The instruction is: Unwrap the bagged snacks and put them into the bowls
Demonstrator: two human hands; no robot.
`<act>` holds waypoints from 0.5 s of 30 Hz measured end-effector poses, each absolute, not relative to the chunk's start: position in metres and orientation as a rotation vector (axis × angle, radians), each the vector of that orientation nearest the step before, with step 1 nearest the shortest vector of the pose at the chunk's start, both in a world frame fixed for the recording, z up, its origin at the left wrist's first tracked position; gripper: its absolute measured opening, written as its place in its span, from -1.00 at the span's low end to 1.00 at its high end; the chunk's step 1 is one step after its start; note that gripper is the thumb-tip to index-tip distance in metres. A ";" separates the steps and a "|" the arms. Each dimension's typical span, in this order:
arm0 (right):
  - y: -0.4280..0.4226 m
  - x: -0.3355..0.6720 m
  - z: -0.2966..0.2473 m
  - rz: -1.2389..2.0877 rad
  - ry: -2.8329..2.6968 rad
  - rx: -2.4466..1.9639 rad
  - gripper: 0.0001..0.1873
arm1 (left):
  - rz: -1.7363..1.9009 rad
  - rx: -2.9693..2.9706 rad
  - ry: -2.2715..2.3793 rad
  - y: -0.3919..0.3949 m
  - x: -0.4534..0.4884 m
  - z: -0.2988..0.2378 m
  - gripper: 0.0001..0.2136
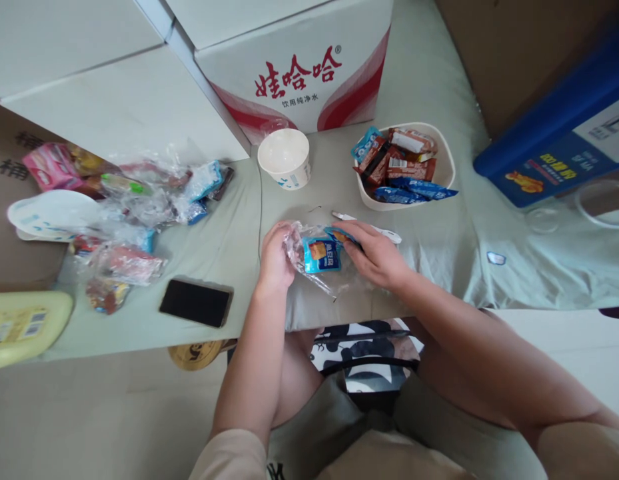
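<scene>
My left hand (278,260) is closed on the crumpled edge of a clear plastic bag (334,283) near the front of the table. A light-blue snack packet (322,256) with a food picture lies in or on the bag, between my hands. My right hand (376,253) holds another blue snack packet (340,235) at the bag's right side, its fingers partly hiding it. Just beyond that hand, a white pen-like tool (389,235), perhaps a cutter, rests on the cloth. Farther back stands a white paper cup (284,160).
A white tub (450,177) holds several brown and blue snack packets. At left are bagged snacks (154,193), a black phone (196,303) and a yellow container (29,327). White cartons (299,73) line the back; a blue box (554,127) stands right.
</scene>
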State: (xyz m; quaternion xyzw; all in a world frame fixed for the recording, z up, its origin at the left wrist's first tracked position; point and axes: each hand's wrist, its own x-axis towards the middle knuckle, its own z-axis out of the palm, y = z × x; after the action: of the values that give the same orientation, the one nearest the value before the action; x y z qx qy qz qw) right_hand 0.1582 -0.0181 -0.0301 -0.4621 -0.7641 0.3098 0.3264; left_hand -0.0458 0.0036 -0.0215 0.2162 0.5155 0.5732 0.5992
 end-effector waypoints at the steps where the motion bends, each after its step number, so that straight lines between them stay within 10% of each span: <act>1: -0.018 0.158 -0.030 0.817 -1.990 -1.185 -0.54 | 1.340 0.480 1.203 0.004 -0.048 -0.021 -0.76; 15: -0.013 0.170 -0.031 0.676 -1.574 -0.998 -0.60 | 1.557 0.101 1.313 0.015 -0.058 -0.018 -0.73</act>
State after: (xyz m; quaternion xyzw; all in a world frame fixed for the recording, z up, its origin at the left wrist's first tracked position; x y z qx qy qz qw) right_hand 0.1698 -0.0131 -0.0307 -0.4211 -0.6644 0.2854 0.5475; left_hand -0.0583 0.0154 -0.0177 0.0423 0.5487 0.6503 0.5237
